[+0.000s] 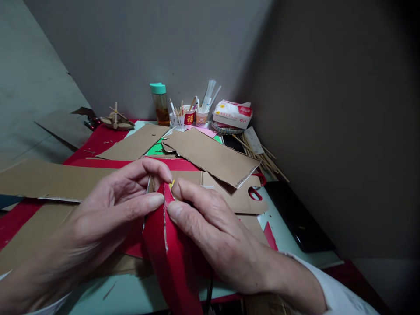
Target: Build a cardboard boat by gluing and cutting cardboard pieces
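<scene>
The left hand [111, 203] and right hand [218, 234] are pinching the upper end of a red strip [175, 271], which is extending downward between them before a pale green table [134, 293] where cardboard pieces [210, 153] are lying.

Dim light leaves the right-hand wall [341, 113] shadowed, blackening toward the upper corner.

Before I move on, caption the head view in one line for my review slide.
Left hand and right hand pinch a red piece over a table strewn with cardboard sheets.
</scene>
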The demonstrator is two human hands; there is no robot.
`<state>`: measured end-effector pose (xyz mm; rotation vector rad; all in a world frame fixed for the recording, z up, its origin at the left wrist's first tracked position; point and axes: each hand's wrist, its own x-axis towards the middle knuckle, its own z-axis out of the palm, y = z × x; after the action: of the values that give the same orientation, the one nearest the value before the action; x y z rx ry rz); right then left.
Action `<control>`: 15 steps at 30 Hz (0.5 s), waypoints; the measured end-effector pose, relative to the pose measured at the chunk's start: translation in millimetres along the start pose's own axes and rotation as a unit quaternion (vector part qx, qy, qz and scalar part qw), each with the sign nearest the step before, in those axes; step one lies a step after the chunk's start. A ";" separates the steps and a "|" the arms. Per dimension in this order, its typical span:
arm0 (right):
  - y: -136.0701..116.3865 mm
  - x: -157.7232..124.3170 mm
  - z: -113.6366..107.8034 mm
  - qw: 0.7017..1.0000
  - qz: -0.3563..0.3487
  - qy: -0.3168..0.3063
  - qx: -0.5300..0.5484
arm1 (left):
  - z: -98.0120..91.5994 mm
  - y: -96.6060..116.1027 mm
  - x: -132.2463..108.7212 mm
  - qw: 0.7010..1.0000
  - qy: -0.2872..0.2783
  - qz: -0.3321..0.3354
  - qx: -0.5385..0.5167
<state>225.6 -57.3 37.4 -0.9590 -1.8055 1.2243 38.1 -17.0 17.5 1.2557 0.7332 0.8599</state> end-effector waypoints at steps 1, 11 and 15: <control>-0.1 0.2 -0.1 1.000 -0.001 0.001 -0.002 | 0.0 -0.3 0.3 1.000 -0.002 -0.001 -0.002; 0.1 1.0 -2.5 1.000 0.023 -0.003 -0.002 | 3.1 -1.3 1.2 0.998 -0.019 0.012 -0.059; 1.9 0.6 -3.0 1.000 0.017 -0.002 -0.002 | 2.7 -1.8 1.5 0.998 -0.001 0.016 -0.067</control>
<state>228.3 -55.0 36.4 -0.9943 -1.8018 1.2439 41.4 -17.2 16.1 1.1515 0.6452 0.9198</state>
